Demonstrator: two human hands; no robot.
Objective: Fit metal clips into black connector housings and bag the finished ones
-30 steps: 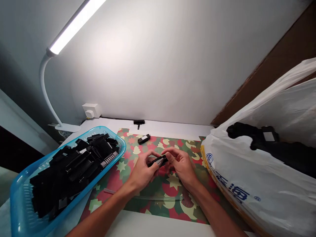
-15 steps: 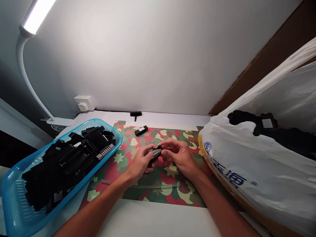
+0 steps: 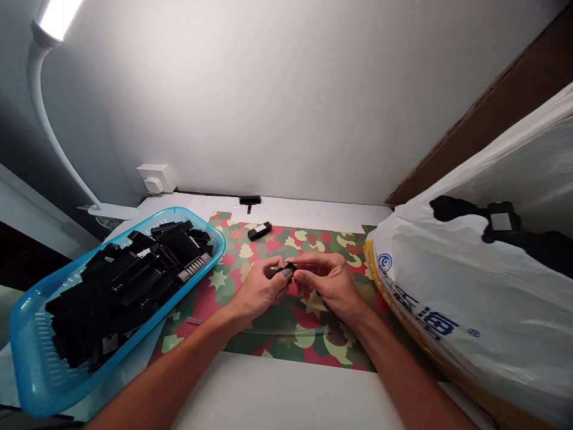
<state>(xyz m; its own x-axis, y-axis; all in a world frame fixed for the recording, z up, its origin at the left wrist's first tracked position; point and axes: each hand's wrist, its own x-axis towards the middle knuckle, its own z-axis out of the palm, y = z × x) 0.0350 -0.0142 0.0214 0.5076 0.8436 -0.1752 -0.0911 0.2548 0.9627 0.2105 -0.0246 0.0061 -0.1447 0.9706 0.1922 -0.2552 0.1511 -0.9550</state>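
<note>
Over the patterned mat (image 3: 286, 352), my two hands meet at a small black part (image 3: 290, 269) with a greyish side. My left hand (image 3: 262, 286) is closed round its body, thumb pressed along the top. At the part's right end, my right hand (image 3: 329, 279) pinches with thumb and forefinger. Fingers cover most of the part, so its exact kind is hidden. Beyond my hands, a black block with a white label (image 3: 259, 231) lies on the mat. Farther back, another black piece (image 3: 249, 200) rests on the white surface near the wall.
At left stands a blue plastic basket (image 3: 120, 334) heaped with black plastic parts (image 3: 147, 269). A white desk lamp (image 3: 49, 125) rises behind it, near a wall socket (image 3: 156, 178). A bulky white plastic bag (image 3: 492, 286) with a black strap (image 3: 528, 233) fills the right side.
The camera view has tilted slightly, shifting the scene a little up and right. My left thumb now covers more of the part's grey side. Both hands still hold it.
</note>
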